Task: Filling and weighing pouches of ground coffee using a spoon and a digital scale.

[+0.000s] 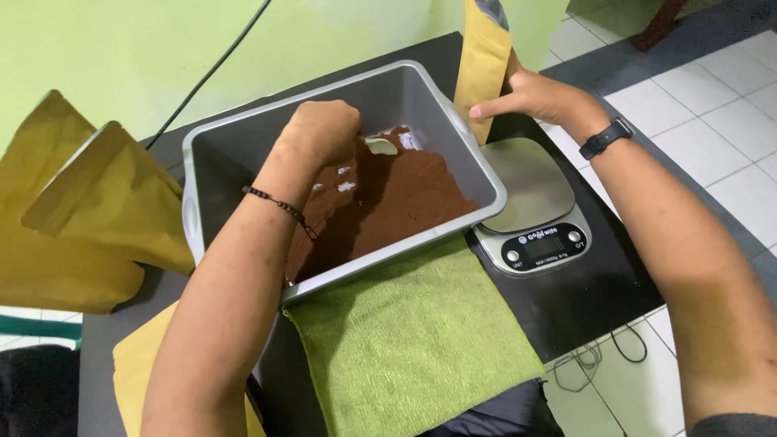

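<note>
Left hand (324,129), grip closed on a white scoop (380,146) in the powder tub (340,97); right hand (538,97) at 1 o'clock pinches a paper pouch (481,57).

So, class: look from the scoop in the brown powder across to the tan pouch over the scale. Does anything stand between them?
Only the grey tub's right wall. The left hand holds the white scoop in the brown powder inside the tub; the right hand holds the tan pouch just outside that wall, above the scale.
</note>
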